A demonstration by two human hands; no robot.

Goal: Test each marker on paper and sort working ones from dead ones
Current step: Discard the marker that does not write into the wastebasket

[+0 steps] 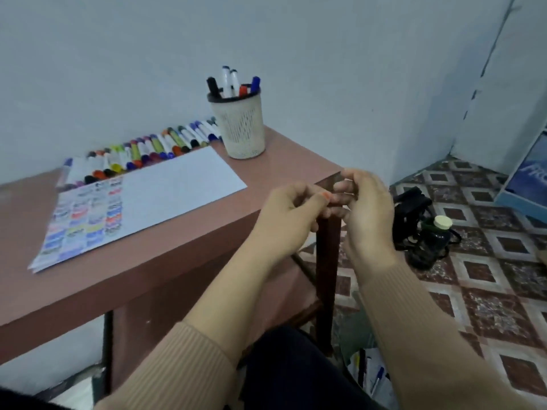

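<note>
A long row of capped markers (142, 152) in many colours lies along the wall on the brown table (281, 149). In front of it lies a white paper (177, 182), its left part covered with coloured test scribbles (85, 214). A cream mesh cup (241, 125) at the back right holds several markers (231, 82). My left hand (290, 214) and my right hand (367, 208) meet in the air at the table's right front corner, fingers curled and touching each other. No marker shows between them. A small orange spot sits at my left thumb tip.
The table leg (325, 276) stands right below my hands. On the tiled floor to the right are a black bundle with a dark bottle (438, 232) and a blue box (527, 179). Loose papers with a pen (373, 377) lie near my knee.
</note>
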